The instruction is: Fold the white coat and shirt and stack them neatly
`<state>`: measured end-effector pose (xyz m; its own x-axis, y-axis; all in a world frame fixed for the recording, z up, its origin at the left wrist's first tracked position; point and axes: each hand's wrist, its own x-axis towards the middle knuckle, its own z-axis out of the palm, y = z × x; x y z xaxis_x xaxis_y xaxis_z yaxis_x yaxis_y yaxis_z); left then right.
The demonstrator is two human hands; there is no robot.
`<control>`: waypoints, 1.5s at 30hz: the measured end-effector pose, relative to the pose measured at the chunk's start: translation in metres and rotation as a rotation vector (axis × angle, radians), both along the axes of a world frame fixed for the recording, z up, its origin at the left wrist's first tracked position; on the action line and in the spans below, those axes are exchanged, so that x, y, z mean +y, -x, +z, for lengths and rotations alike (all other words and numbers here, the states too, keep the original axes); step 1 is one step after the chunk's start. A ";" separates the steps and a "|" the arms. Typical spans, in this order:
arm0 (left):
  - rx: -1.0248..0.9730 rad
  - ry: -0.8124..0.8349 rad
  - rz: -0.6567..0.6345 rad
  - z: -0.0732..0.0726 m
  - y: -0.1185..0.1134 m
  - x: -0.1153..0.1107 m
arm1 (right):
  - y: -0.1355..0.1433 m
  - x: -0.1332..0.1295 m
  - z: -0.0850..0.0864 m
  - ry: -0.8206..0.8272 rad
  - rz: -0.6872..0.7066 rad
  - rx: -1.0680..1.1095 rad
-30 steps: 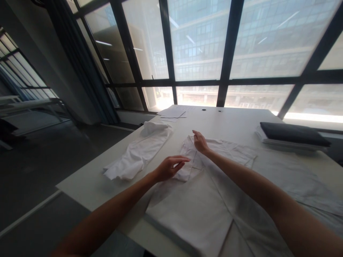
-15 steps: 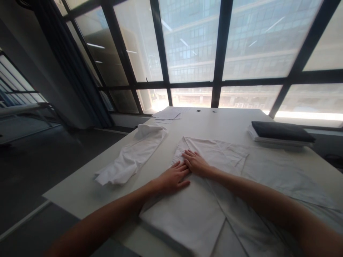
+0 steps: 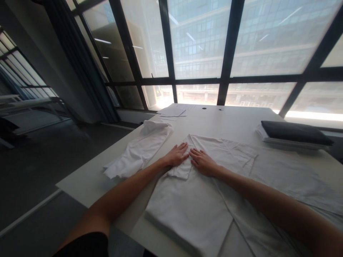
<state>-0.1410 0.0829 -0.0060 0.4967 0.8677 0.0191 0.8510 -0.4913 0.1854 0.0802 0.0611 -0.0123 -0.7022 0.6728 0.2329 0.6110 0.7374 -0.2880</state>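
A white garment point(image 3: 193, 210) lies flat on the white table, with folded edges and a small sleeve-like flap near its upper left. My left hand point(image 3: 177, 155) rests palm down on that flap, its fingers stretched out. Just to its right, my right hand point(image 3: 203, 162) also lies flat on the white cloth, fingers extended. The fingertips of both hands are close together near the garment's upper corner. Left of my left hand is a separate crumpled piece of white cloth point(image 3: 139, 150), untouched by either hand.
On the right of the white table point(image 3: 80, 185) sits a folded black cloth point(image 3: 292, 132) on top of white folded fabric. Papers point(image 3: 173, 111) lie at the far left end, before large framed windows. A dark curtain point(image 3: 77, 67) hangs at the left.
My left hand has slid up and forward along the garment, uncovering the small flap below it. My right hand stays on nearly the same spot. The camera view has shifted slightly left.
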 end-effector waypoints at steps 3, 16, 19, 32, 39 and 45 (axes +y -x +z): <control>-0.016 -0.008 0.029 0.000 0.002 0.005 | -0.001 0.000 0.000 0.007 -0.010 -0.004; -0.062 -0.047 -0.243 0.007 -0.001 -0.039 | -0.003 -0.002 -0.004 0.002 0.006 0.021; -0.031 -0.041 -0.232 0.004 0.002 -0.057 | -0.004 -0.001 -0.006 0.008 -0.007 0.007; -0.052 -0.044 -0.078 0.007 0.006 0.002 | -0.002 -0.004 -0.003 -0.012 -0.016 0.008; -0.077 -0.021 0.031 -0.002 0.013 0.031 | -0.002 -0.005 0.000 0.000 -0.016 0.001; -0.301 -0.278 0.153 -0.008 0.021 0.040 | -0.003 -0.005 0.001 0.009 -0.014 0.003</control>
